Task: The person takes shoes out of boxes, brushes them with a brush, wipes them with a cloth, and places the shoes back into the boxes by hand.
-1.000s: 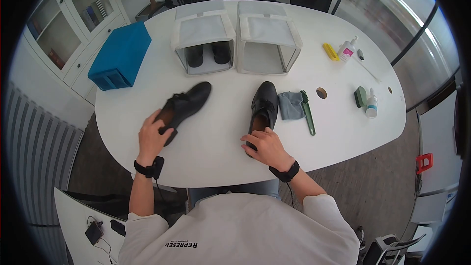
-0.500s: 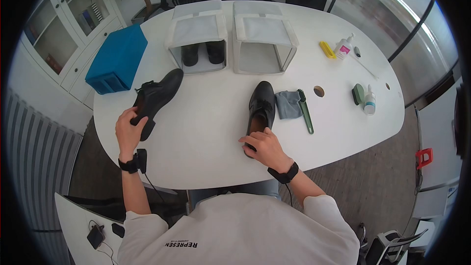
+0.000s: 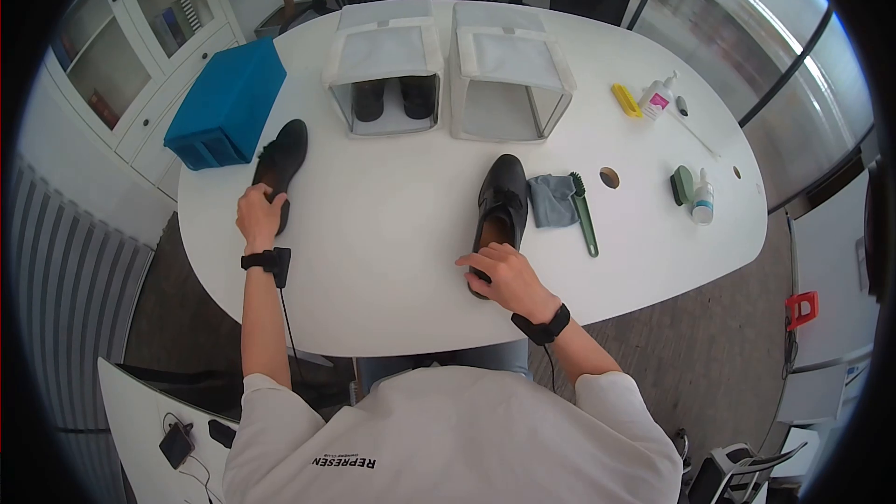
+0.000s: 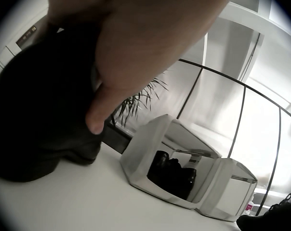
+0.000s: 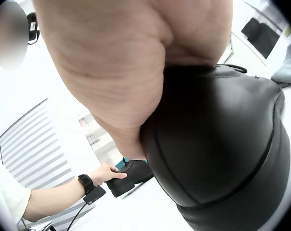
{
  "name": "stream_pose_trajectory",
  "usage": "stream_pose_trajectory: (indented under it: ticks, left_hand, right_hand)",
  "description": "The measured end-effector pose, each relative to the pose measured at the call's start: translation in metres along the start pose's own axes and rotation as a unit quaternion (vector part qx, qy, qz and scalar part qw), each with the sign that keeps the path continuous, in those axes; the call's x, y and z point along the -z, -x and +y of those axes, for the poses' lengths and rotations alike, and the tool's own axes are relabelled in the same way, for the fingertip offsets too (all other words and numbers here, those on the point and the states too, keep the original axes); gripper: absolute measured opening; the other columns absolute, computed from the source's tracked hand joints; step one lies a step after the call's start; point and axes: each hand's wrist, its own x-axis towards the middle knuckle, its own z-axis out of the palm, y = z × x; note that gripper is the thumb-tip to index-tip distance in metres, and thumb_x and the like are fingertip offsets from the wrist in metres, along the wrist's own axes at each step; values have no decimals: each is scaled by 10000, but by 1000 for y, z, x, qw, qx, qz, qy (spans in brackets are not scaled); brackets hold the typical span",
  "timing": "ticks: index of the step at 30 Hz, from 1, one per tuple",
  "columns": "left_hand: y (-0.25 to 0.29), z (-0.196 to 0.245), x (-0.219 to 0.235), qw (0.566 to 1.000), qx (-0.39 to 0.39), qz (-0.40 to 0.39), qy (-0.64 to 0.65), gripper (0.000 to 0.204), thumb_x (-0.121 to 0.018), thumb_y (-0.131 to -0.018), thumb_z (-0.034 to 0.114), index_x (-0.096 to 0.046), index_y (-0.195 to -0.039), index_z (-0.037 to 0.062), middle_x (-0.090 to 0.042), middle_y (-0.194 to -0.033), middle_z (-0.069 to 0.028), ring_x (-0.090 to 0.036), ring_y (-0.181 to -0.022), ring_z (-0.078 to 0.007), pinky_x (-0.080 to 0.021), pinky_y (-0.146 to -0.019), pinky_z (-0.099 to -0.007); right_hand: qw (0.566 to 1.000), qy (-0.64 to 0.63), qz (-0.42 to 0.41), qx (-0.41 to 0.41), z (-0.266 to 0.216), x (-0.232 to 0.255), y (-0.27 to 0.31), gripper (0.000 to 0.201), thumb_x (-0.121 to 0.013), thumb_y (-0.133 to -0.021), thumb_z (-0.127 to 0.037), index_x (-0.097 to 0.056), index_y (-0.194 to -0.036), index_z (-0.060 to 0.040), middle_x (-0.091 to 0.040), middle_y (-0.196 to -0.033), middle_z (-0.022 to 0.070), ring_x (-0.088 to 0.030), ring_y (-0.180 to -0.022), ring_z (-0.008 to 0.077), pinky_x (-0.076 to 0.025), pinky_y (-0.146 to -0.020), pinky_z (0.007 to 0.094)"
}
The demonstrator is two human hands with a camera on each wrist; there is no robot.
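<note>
A black leather lace-up shoe is at the left side of the table, toe pointing away, beside the blue fabric box. My left hand grips it by the heel, and the thumb shows against its dark side in the left wrist view. The matching shoe stands on the table in front of me. At its heel, my right hand holds the back rim, with fingers over the opening. That smooth heel fills much of the right wrist view.
Two white shoe boxes with open fronts stand at the back; the left one contains dark footwear. Right of the near shoe lie a grey cloth and a green-handled brush. Farther right are a pump bottle, a yellow item and a spray bottle.
My left hand has carried its shoe leftward across the table to beside the blue box, turning the toe to point away. The right hand and its shoe have stayed in place.
</note>
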Motion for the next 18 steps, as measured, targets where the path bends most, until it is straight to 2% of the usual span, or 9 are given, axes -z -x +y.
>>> stream_pose_trajectory:
  ticks: [1,4,6,9,10,11,13,17,18]
  left_hand:
    - [-2,10,1,998,-3,-65,15,297,-716,-783,194,-620,-1023,47,-638,-1069,-90,-567,-1050,-311,-509,-815,-441]
    - [-16,39,4,970,-166,163,67,489,-706,-766,133,-515,-1214,86,-523,-1241,-165,-471,-1178,-358,-405,-984,-428]
    - [-33,72,19,953,-231,152,124,558,-703,-760,123,-488,-1274,117,-455,-1317,-195,-409,-1242,-372,-354,-1033,-432]
    - [-63,115,17,962,-251,61,85,709,-708,-762,134,-387,-1386,239,-276,-1468,-166,-280,-1347,-389,-294,-1050,-581]
    - [-74,127,11,971,-235,29,44,755,-711,-764,144,-354,-1412,291,-207,-1512,-156,-229,-1377,-398,-267,-1046,-641]
    - [-88,133,1,971,-233,31,48,755,-711,-764,144,-354,-1412,291,-207,-1512,-156,-229,-1377,-398,-267,-1046,-641]
    - [-110,142,-24,974,-224,-20,21,786,-696,-788,143,-308,-1431,374,-85,-1555,-135,-131,-1412,-403,-222,-1021,-720]
    - [-129,151,-49,977,-193,-88,3,747,-628,-833,76,-308,-1432,387,-108,-1553,-151,-182,-1394,-429,-296,-1040,-649]
    - [-136,146,-65,975,-209,-71,36,718,-588,-839,29,-343,-1419,376,-154,-1538,-168,-280,-1341,-440,-354,-1023,-591]
  right_hand:
    - [1000,3,2,-3,-3,5,0,237,-688,-752,-76,-643,-985,-93,-581,-729,60,-564,-738,237,-465,-703,352]
    - [1000,12,-15,-18,-13,27,0,219,-694,-766,-106,-649,-979,-90,-577,-744,71,-560,-754,241,-463,-692,358]
    - [998,19,62,-5,-9,46,-10,232,-703,-779,-145,-650,-996,-85,-597,-788,78,-575,-760,263,-471,-691,365]
    - [991,39,123,-39,18,69,-32,316,-716,-772,-163,-632,-1065,-80,-620,-873,93,-605,-792,293,-491,-677,375]
    - [987,52,129,-80,30,76,-43,410,-706,-778,-161,-579,-1162,-90,-606,-968,119,-617,-801,306,-506,-687,385]
    - [981,65,137,-121,45,83,-54,507,-696,-785,-159,-526,-1259,-100,-591,-1063,145,-629,-810,320,-521,-697,395]
    - [966,111,176,-153,83,97,-76,714,-682,-793,-184,-343,-1422,-187,-474,-1251,242,-640,-853,368,-539,-737,426]
    - [933,208,151,-253,162,115,-107,811,-672,-804,-225,-217,-1472,-287,-357,-1338,329,-633,-889,426,-541,-767,466]
    - [929,223,144,-256,179,115,-114,808,-674,-803,-252,-219,-1468,-315,-345,-1344,346,-624,-906,448,-540,-765,476]
